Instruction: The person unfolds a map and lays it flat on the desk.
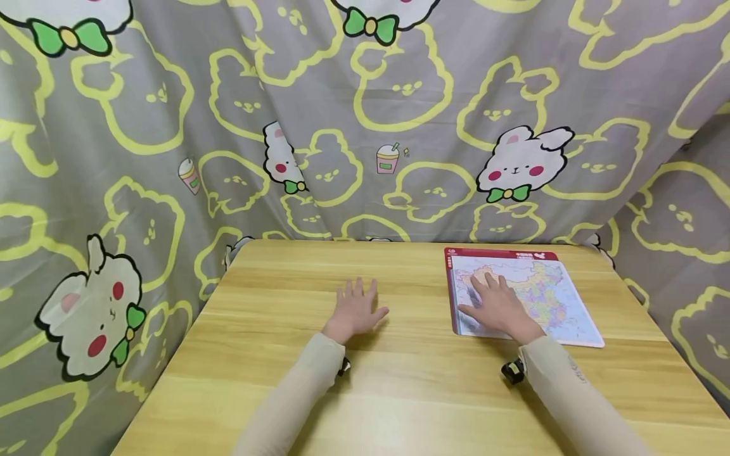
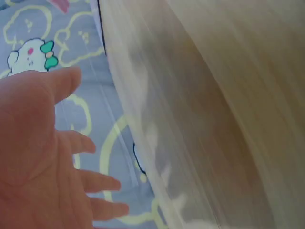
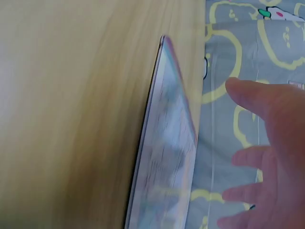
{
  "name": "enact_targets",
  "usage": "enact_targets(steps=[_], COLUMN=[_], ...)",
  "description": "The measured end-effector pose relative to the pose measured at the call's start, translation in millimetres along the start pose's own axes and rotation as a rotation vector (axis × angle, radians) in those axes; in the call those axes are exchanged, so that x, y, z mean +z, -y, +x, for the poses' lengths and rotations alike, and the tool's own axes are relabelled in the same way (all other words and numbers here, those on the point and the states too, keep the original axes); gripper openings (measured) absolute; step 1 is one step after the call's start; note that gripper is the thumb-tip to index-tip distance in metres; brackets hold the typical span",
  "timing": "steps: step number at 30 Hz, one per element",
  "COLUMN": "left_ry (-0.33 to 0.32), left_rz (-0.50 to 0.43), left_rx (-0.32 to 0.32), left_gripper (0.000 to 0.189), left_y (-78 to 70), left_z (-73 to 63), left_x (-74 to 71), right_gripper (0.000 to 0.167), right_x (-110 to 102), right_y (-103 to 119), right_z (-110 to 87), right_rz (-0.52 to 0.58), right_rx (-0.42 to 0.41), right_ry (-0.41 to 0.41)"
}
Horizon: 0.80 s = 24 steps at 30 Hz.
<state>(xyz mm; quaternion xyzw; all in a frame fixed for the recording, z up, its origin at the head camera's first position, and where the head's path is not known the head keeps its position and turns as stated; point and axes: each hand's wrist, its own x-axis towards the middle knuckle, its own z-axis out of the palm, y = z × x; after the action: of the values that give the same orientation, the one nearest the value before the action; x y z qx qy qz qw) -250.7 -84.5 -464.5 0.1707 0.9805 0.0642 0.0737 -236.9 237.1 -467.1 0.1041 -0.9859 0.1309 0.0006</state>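
A flat map board with a red top border and coloured regions lies at the right of the wooden table. Over its left part, my right hand is spread palm down; in the right wrist view the same hand appears above the board, apart from its surface. My left hand is spread over the table left of the board, holding nothing. Its fingers are extended in the left wrist view, where the hand shows thumb and several fingers apart.
The wooden table reaches back to a grey curtain with yellow outlines and white cartoon animals. That curtain also hangs along the left and right sides. A small black device is at the right wrist, another at the left.
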Motion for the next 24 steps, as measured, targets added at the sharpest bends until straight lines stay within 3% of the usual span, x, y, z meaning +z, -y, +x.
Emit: enact_targets(steps=[5,13,24], left_ry=[0.016,0.077,0.111], left_rz=[-0.008,0.061,0.145], left_rx=[0.104,0.208,0.282], left_gripper=[0.074,0.076,0.077], left_y=[-18.6,-55.8,-107.6], left_z=[7.2,19.0,36.1], left_x=[3.6,6.5,15.8], right_gripper=[0.078,0.078,0.084], right_x=[-5.8,-12.8,-20.8], right_y=[-16.1,-52.2,-97.4], right_z=[-13.2,-29.6,-53.4], right_rz=[0.048,0.064,0.064], right_rx=[-0.043,-0.071,-0.088], right_ry=[0.017,0.042,0.039])
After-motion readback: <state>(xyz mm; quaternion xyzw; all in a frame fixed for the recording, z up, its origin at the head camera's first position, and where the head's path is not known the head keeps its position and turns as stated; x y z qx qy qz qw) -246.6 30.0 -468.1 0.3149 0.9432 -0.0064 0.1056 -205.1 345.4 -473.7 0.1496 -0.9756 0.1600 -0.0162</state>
